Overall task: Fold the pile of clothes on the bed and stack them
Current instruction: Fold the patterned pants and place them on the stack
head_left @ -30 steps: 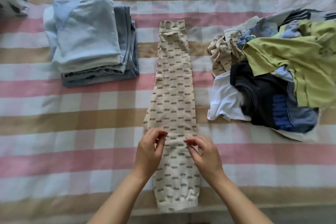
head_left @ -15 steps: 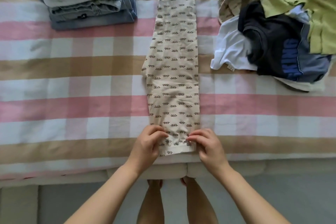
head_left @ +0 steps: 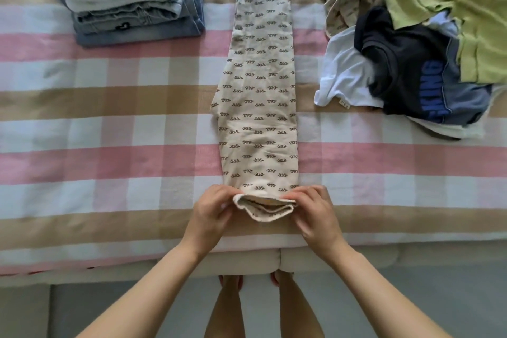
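Cream patterned trousers (head_left: 258, 96) lie folded lengthwise down the middle of the striped bed, waist end far, cuffs near. My left hand (head_left: 211, 214) pinches the left corner of the cuff end and my right hand (head_left: 312, 214) pinches the right corner. The cuffs are lifted slightly off the bed and their stacked edges face me. A stack of folded blue and grey clothes (head_left: 129, 0) sits at the far left. A loose pile of clothes (head_left: 411, 44) with green, dark navy, white and beige pieces lies at the far right.
The checked pink, tan and white bedspread (head_left: 109, 159) covers the bed. Its near edge (head_left: 137, 263) runs just below my hands, with grey floor (head_left: 82, 310) and my legs beneath it.
Both hands moved from mid-leg down to the trouser cuffs, took hold of them and raised them off the bed. The view tilted down toward the bed edge.
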`<state>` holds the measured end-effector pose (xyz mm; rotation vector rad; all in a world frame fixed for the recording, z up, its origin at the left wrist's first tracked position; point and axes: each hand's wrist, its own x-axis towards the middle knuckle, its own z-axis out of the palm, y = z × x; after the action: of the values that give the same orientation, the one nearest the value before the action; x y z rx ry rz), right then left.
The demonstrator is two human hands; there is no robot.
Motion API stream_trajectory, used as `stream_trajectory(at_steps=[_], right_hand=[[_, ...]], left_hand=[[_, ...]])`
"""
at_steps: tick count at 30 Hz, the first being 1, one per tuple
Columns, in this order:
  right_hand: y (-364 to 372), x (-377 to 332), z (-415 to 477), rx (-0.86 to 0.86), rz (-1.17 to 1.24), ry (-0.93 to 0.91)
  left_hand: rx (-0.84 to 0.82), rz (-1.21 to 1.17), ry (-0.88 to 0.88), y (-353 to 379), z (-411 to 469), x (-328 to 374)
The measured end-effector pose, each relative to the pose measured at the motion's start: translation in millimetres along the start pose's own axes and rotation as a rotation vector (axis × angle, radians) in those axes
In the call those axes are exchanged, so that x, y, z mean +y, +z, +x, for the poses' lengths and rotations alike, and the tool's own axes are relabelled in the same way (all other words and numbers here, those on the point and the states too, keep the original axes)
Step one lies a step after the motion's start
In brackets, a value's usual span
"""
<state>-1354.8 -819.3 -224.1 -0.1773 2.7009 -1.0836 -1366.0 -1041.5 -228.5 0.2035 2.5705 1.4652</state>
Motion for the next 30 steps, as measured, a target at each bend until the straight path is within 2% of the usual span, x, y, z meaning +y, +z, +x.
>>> stream_trajectory(at_steps=[2,7,10,14,22,30], right_hand=[[-10,-7,12,0.058,0.097,0.046],[-27,-22,63,0.135,0.225,0.080],[-34,-28,109,0.179,0.341,0.091],[-41,-28,179,0.247,0.472,0.145],[-29,5,275,0.363,0.329,0.322],[-25,-1,256,0.463,0.223,0.388]], left_hand=[[0.098,-0.144,-0.106,-4,10,11],[0.241,-0.308,-0.164,-12,54,26],[0.336,-0.352,-0.199,-14,95,27],[0.398,-0.286,-0.198,-19,164,17],[0.369,-0.200,-0.313,-17,264,-13],[0.420,-0.002,-0.374,-21,242,-5]])
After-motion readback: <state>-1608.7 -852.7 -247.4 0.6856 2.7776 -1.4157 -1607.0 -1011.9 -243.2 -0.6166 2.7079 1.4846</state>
